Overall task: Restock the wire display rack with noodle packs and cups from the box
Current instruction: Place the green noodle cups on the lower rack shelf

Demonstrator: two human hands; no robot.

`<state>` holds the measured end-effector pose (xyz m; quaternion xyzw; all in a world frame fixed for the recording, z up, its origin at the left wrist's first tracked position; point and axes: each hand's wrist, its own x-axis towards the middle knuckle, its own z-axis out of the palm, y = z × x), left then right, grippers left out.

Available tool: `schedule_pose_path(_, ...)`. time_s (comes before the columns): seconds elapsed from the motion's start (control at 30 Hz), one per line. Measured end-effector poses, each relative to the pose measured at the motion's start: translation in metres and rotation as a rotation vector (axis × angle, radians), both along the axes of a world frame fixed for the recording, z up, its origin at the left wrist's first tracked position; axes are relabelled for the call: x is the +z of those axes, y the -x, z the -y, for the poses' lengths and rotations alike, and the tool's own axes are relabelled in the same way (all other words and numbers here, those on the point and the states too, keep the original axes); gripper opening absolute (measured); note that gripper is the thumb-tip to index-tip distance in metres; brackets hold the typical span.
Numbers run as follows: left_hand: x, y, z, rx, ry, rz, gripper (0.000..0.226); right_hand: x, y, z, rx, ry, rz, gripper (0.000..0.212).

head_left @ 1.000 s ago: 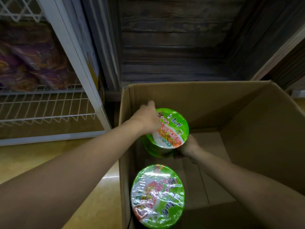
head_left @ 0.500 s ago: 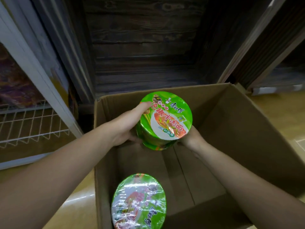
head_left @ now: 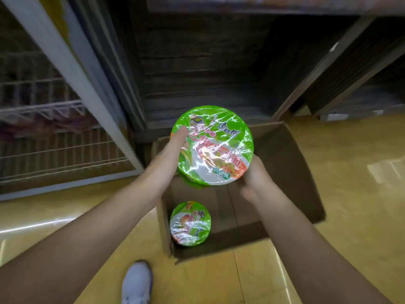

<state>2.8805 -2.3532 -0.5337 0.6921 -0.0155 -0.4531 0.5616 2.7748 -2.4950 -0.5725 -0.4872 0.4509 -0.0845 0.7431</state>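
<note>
An open cardboard box (head_left: 289, 172) is sitting on the yellowish floor (head_left: 355, 216), its near flap lying folded out flat, and it is holding a single second cup (head_left: 190, 223) that is standing upright in the near left corner, against the left wall of the box. The held cup (head_left: 213, 148) is hovering above the far left part of the box, lid tilted towards the camera, between both hands. The left hand (head_left: 164, 165) is forming a grip on the cup's left side, its thumb lying straight across the lid's edge while the fingers are hiding behind the cup; the right hand (head_left: 257, 178) is cupping the near right side from below, its fingers tucked out of view under the cup. Both cups are wearing glossy shrink wrap that is catching the light. The held cup's lid is showing a bright green rim around a white and orange-red picture; dark Chinese characters at its far right are looking like 康师傅, and the large red characters across the middle are blurring under glare. To the left, the white wire display rack (head_left: 61, 150) is standing against a dark wooden wall (head_left: 197, 73). A white shoe (head_left: 135, 281) is showing at the near edge
</note>
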Motion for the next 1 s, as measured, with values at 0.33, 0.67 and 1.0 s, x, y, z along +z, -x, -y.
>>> schedule_pose_path(0.33, 0.265, 0.066, -0.102, 0.142, -0.033, -0.017, 0.058, 0.265, 0.035, -0.085, 0.156, -0.076, 0.009, 0.031)
schedule_pose_path(0.67, 0.412, 0.052, -0.237, 0.192, -0.073, -0.003, 0.049, 0.404, 0.005, -0.207, 0.305, -0.046, 0.036, 0.037)
schedule_pose_path(1.0, 0.422, -0.039, -0.422, 0.174, -0.034, 0.067, 0.062, 0.412, -0.092, -0.388, 0.342, 0.003, 0.027, 0.029)
